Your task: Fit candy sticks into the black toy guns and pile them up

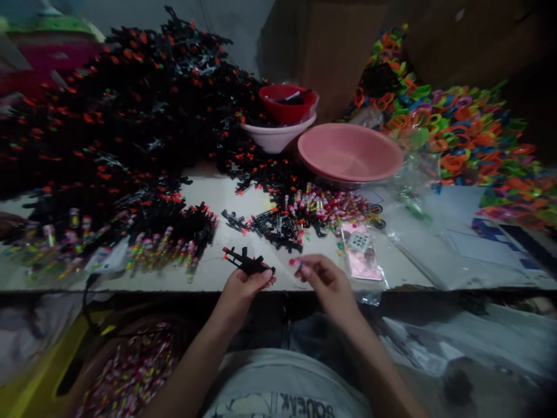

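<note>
My left hand (247,285) is closed on a small black toy gun (247,261) with a red tip, held level above the table's front edge. To its right, my right hand (324,278) pinches a small piece with a red end (296,263); the rest of that piece is hidden by the fingers. The two hands are apart. Just beyond them on the white table (235,191) lie several black toy guns (278,226), beside a pile of small colourful tubes (331,203).
A large black-and-orange heap (130,104) fills the back left. Bundled guns with tubes (161,247) lie left. Behind stand a pink basin (350,152) and red bowl (287,104). Colourful plastic pieces (465,128) are piled right. A container of tubes (130,371) is below the table.
</note>
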`<state>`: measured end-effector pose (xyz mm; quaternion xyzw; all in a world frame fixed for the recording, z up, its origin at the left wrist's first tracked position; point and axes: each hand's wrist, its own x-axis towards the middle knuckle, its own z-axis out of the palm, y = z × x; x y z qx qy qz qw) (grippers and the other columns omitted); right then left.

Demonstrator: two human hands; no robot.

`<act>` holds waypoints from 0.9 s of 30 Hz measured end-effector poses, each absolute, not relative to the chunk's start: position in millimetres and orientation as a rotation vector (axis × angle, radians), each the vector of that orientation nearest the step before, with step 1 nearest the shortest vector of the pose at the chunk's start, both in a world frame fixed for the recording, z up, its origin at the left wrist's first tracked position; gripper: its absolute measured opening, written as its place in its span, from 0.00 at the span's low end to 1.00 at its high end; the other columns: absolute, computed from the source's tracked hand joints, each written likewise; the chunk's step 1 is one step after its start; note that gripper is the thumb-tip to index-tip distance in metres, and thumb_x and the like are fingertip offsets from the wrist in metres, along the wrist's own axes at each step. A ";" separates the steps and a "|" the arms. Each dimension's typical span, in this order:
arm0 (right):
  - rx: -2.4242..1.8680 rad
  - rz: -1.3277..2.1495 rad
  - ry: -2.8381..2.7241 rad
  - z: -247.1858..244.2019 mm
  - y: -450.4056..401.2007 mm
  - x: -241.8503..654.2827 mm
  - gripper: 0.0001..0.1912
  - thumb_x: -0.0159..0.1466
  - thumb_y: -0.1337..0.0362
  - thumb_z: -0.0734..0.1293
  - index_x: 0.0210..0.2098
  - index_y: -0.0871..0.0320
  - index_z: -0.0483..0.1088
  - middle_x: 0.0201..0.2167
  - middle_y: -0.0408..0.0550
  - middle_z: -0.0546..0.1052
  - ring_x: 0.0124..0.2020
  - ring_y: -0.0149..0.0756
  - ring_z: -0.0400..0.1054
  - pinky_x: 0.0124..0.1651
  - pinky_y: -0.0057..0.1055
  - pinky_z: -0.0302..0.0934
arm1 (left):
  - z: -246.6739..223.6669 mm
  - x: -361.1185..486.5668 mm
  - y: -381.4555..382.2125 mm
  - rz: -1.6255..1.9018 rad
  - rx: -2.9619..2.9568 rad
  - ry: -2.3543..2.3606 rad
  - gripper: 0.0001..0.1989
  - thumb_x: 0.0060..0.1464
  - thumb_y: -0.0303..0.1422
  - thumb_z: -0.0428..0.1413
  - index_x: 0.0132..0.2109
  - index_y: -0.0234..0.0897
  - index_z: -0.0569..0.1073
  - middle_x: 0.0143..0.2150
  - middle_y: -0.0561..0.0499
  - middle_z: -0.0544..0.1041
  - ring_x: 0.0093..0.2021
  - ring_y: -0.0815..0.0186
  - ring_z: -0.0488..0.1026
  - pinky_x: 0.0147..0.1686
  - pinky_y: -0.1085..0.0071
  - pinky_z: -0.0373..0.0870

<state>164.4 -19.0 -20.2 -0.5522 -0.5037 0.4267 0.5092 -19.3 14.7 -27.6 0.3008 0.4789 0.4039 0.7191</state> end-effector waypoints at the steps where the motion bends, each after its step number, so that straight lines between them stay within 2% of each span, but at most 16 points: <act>1: -1.306 1.060 -1.205 -22.7 -27.0 154.7 0.14 0.63 0.52 0.64 0.39 0.55 0.68 0.29 0.44 0.75 0.31 0.33 0.70 0.36 0.29 0.63 | -25.6 -19.1 12.3 0.890 0.689 1.041 0.16 0.39 0.35 0.68 0.35 0.32 0.76 0.31 0.51 0.77 0.32 0.69 0.73 0.35 0.74 0.67; 5: -1.252 1.048 -1.207 -36.9 -42.5 134.4 0.10 0.64 0.55 0.64 0.36 0.55 0.67 0.33 0.44 0.75 0.34 0.31 0.69 0.37 0.28 0.63 | -20.2 -18.7 3.8 0.886 0.776 1.013 0.15 0.42 0.36 0.67 0.37 0.33 0.77 0.33 0.49 0.79 0.36 0.66 0.74 0.40 0.71 0.68; 8: -1.273 0.945 -1.234 -40.7 -44.2 133.1 0.07 0.66 0.59 0.62 0.40 0.54 0.66 0.36 0.45 0.74 0.37 0.32 0.69 0.39 0.28 0.63 | -18.6 -19.0 -0.1 0.900 0.806 1.033 0.14 0.42 0.36 0.67 0.36 0.34 0.77 0.32 0.50 0.79 0.35 0.67 0.74 0.40 0.72 0.68; 12: -1.311 0.748 -1.369 -33.4 -45.1 133.2 0.09 0.67 0.64 0.60 0.47 0.53 0.65 0.40 0.47 0.73 0.42 0.34 0.68 0.44 0.31 0.63 | -14.6 -18.9 -3.4 0.922 0.845 1.068 0.13 0.41 0.36 0.67 0.34 0.34 0.77 0.31 0.52 0.79 0.33 0.68 0.73 0.39 0.73 0.68; 16: -1.276 0.638 -1.512 -27.9 -47.3 131.9 0.08 0.66 0.68 0.58 0.43 0.53 0.64 0.40 0.47 0.73 0.43 0.35 0.67 0.46 0.32 0.62 | -6.0 -17.6 -7.0 0.933 0.850 1.129 0.15 0.37 0.37 0.68 0.33 0.34 0.77 0.29 0.52 0.79 0.33 0.66 0.74 0.39 0.71 0.69; 21: -1.217 0.733 -1.644 -29.2 -47.9 132.2 0.06 0.67 0.69 0.56 0.41 0.54 0.61 0.40 0.48 0.71 0.44 0.36 0.66 0.47 0.34 0.62 | -3.6 -18.5 -9.0 0.961 0.815 1.262 0.18 0.30 0.36 0.69 0.31 0.34 0.76 0.28 0.51 0.79 0.32 0.63 0.76 0.39 0.67 0.70; 27: -1.318 0.879 -1.670 -33.8 -45.9 126.4 0.05 0.68 0.66 0.54 0.42 0.55 0.58 0.38 0.49 0.71 0.40 0.36 0.67 0.43 0.35 0.63 | -17.6 -23.8 -7.0 0.937 0.763 1.301 0.19 0.27 0.36 0.70 0.30 0.33 0.77 0.29 0.49 0.80 0.35 0.59 0.77 0.45 0.63 0.71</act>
